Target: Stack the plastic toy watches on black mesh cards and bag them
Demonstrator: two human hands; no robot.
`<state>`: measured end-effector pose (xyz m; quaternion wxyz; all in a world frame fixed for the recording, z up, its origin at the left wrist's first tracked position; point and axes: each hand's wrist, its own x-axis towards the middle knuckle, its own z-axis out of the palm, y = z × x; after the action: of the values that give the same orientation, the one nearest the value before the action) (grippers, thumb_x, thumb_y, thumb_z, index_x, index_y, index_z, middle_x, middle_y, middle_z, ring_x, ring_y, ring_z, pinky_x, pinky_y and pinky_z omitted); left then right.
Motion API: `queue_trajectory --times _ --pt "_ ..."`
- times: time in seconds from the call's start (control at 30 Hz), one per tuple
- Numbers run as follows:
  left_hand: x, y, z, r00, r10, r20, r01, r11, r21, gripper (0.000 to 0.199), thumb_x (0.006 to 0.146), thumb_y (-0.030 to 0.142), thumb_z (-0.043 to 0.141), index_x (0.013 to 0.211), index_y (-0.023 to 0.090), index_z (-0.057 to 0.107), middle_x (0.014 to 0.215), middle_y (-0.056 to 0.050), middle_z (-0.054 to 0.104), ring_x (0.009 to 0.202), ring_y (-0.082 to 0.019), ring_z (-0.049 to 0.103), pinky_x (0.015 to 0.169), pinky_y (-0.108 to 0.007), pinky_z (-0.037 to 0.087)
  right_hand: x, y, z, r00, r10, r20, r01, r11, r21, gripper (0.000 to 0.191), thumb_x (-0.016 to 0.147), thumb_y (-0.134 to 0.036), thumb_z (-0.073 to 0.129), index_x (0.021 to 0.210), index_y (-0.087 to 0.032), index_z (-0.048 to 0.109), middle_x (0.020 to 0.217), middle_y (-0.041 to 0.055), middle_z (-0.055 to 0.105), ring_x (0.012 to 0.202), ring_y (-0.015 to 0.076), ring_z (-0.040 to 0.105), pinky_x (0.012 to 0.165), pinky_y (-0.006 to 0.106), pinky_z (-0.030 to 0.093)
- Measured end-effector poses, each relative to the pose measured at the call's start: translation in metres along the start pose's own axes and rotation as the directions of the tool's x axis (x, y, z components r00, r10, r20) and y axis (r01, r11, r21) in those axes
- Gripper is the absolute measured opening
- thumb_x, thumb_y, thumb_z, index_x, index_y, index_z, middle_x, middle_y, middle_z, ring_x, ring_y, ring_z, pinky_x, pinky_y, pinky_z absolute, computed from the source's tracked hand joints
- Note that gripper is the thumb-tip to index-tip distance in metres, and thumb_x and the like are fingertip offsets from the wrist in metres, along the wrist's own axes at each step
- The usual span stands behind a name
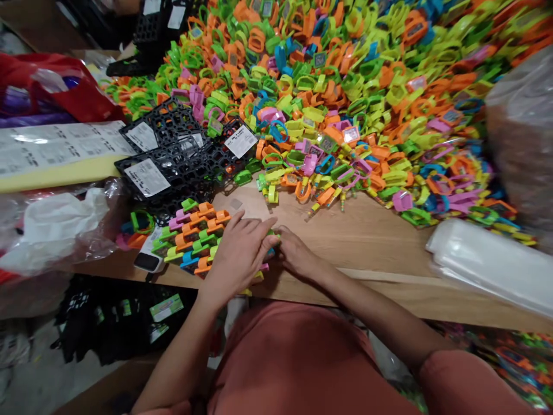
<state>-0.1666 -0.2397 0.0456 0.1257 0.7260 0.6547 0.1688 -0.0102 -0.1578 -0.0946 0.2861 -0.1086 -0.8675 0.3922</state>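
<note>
Rows of colourful toy watches [201,233] in orange, green, yellow, blue and pink stand closely packed at the table's front edge. Across their right end lies my left hand [242,253], its fingers stretched out and its thumb pointing at my right hand. My right hand [298,253] is closed at the same end, its fingertips at a green toy watch [273,233] that is mostly covered. What supports the rows is hidden beneath them.
A big heap of loose toy watches [337,104] covers the back of the wooden table [371,242]. Black lattice trays [185,161] with white labels lie left. Clear plastic bags [488,259] rest at right, a label sheet [56,147] far left. A small white device [150,256] sits beside the rows.
</note>
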Motion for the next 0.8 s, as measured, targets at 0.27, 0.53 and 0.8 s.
queue_trajectory --times 0.27,0.53,0.8 --pt "-0.029 0.011 -0.010 0.957 -0.158 -0.243 0.082 0.952 -0.296 0.047 0.109 0.046 0.037 0.139 0.018 0.061 0.139 -0.010 0.069 0.140 -0.024 0.056 0.129 -0.048 0.028 -0.018 -0.022 -0.025 0.998 0.059 -0.008 -0.059 0.996 -0.065 0.039 0.073 0.006 0.043 0.099 -0.020 0.055 0.096 0.0081 0.059 0.094 0.0253 0.052 0.086 0.038 0.046" --pt "-0.047 0.013 0.016 0.889 -0.205 -0.410 0.095 0.958 -0.272 0.041 0.109 0.041 0.037 0.132 0.020 0.064 0.144 -0.011 0.064 0.143 -0.023 0.052 0.128 -0.049 0.026 -0.090 -0.067 -0.055 0.977 0.215 0.007 -0.215 0.976 0.019 0.032 0.085 0.003 0.046 0.102 -0.020 0.060 0.101 0.0085 0.063 0.100 0.0241 0.057 0.088 0.037 0.050" --pt "0.017 0.011 0.022 0.977 0.082 -0.198 -0.107 0.987 -0.117 0.038 0.103 0.043 0.049 0.138 0.030 0.058 0.147 -0.008 0.063 0.141 -0.035 0.054 0.120 -0.064 0.037 -0.173 -0.058 -0.165 0.775 0.422 -0.471 -0.540 0.829 -0.146 0.018 0.102 -0.031 0.058 0.112 -0.024 0.070 0.113 0.0101 0.071 0.109 0.0254 0.065 0.095 0.042 0.054"
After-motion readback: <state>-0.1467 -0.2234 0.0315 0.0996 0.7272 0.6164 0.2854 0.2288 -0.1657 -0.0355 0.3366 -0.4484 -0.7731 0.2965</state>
